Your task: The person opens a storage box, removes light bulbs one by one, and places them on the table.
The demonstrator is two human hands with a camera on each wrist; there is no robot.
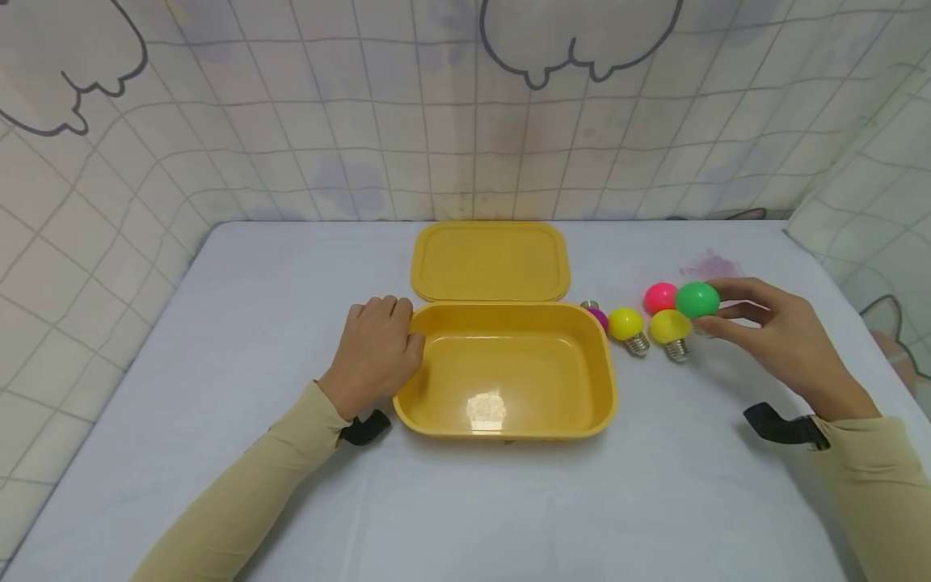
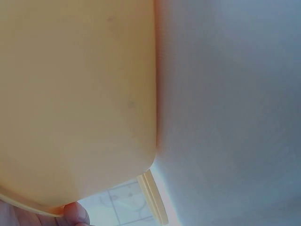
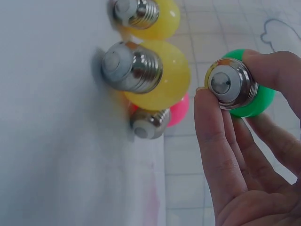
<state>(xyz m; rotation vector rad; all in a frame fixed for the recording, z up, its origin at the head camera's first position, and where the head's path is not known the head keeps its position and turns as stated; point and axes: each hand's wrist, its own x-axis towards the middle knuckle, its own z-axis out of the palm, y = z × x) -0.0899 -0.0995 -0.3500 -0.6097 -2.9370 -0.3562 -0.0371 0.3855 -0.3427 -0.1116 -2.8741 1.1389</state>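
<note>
A green light bulb (image 1: 697, 299) with a silver screw base is pinched between the thumb and fingers of my right hand (image 1: 781, 335). The right wrist view shows this green bulb (image 3: 233, 84) base-on, held off the table. My left hand (image 1: 376, 347) grips the left rim of a yellow plastic box (image 1: 509, 388), thumb over the edge. Just below the green bulb lie a yellow bulb (image 1: 669, 326) and a pink bulb (image 1: 659, 297). Another yellow bulb (image 1: 627, 324) and a partly hidden purple bulb (image 1: 600, 317) lie by the box's right side.
Behind the box lies its flat yellow lid (image 1: 490, 260). A white cloth covers the table (image 1: 291, 275), with a pinkish stain (image 1: 711, 267) at the back right. Grid-patterned curtains (image 1: 436, 121) hang along the back and sides.
</note>
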